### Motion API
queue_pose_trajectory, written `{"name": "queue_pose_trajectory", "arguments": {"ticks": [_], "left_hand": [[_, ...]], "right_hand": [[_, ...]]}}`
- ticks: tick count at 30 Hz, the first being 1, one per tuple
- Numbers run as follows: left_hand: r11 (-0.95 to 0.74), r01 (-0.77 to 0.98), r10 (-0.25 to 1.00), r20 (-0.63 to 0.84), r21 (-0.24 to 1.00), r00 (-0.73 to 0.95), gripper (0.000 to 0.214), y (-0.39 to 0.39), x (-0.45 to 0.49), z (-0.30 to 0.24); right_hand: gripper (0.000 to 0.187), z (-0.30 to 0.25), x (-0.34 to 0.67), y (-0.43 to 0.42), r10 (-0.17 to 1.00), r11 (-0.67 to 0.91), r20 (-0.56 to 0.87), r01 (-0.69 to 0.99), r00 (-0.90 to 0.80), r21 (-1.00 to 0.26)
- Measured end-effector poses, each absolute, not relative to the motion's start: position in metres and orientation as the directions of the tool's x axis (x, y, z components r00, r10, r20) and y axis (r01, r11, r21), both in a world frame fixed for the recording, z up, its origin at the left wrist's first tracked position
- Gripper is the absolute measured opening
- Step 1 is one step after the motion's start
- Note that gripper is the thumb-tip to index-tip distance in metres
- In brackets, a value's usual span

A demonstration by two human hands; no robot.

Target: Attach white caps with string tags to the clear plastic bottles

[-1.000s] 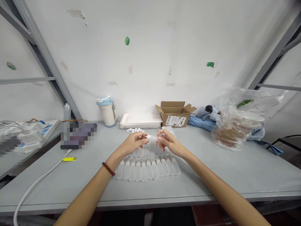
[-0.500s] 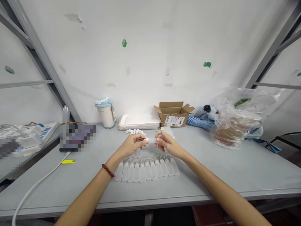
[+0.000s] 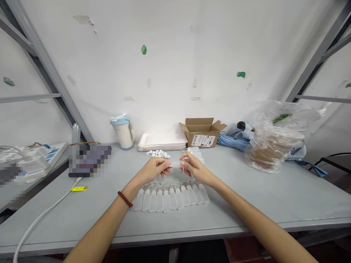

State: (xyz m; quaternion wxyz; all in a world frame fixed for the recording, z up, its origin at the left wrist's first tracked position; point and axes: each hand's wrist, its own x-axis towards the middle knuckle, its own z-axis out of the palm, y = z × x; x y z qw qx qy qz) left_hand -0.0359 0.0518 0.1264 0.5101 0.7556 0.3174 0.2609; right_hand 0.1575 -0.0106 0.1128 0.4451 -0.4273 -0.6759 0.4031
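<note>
Between my two hands, above the table, is a small translucent plastic bottle (image 3: 176, 164) lying sideways. My left hand (image 3: 155, 168) pinches its left end with thumb and fingers, while my right hand (image 3: 195, 168) grips the right end. Below them, a row of several similar translucent bottles (image 3: 166, 202) lies side by side, white cord loops at their tops. Small white caps (image 3: 157, 153) are heaped just beyond my left hand. More translucent pieces (image 3: 195, 151) lie behind my right hand, partly hidden by it.
On the grey table (image 3: 274, 199), white trays (image 3: 163, 141) are stacked by the wall next to an open cardboard box (image 3: 204, 140). A tumbler (image 3: 123, 134) stands left of them. Plastic-wrapped spools (image 3: 270, 146) and blue straps (image 3: 234, 141) are at right; a white cable (image 3: 46, 212) crosses the left side.
Both hands keep hold of the bottle, with a slight shift of the fingers at its ends. The row of bottles stays put; the view has moved very slightly.
</note>
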Motion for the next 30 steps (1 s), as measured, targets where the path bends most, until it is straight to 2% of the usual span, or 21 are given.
{"name": "queue_pose_trajectory", "arguments": {"ticks": [8, 11, 13, 16, 21, 26, 30], "left_hand": [[-0.356, 0.160, 0.726, 0.165, 0.920, 0.668, 0.025, 0.047, -0.037, 0.132], [-0.362, 0.134, 0.748, 0.202, 0.922, 0.632, 0.026, 0.048, -0.035, 0.130], [-0.370, 0.124, 0.764, 0.226, 0.921, 0.604, 0.027, 0.048, -0.034, 0.129], [-0.369, 0.122, 0.784, 0.238, 0.921, 0.574, 0.028, 0.048, -0.034, 0.130], [-0.273, 0.144, 0.804, 0.143, 0.951, 0.577, 0.038, 0.049, -0.035, 0.130], [-0.210, 0.134, 0.760, 0.075, 0.968, 0.646, 0.045, 0.053, -0.033, 0.121], [-0.175, 0.096, 0.784, 0.080, 0.980, 0.615, 0.041, 0.051, -0.032, 0.121]], "right_hand": [[0.027, 0.105, 0.154, -0.006, 0.971, 0.184, 0.160, 0.127, -0.178, -0.975], [0.026, 0.106, 0.154, -0.005, 0.968, 0.207, 0.186, 0.109, -0.171, -0.972], [0.025, 0.107, 0.154, -0.006, 0.960, 0.259, 0.238, 0.142, -0.148, -0.955], [0.023, 0.111, 0.154, -0.009, 0.942, 0.334, 0.317, 0.276, -0.107, -0.901], [0.020, 0.116, 0.152, -0.013, 0.896, 0.407, 0.443, 0.483, -0.043, -0.776], [0.019, 0.116, 0.152, -0.013, 0.880, 0.424, 0.473, 0.495, -0.030, -0.758], [0.017, 0.115, 0.151, -0.014, 0.880, 0.431, 0.475, 0.470, -0.029, -0.770]]}}
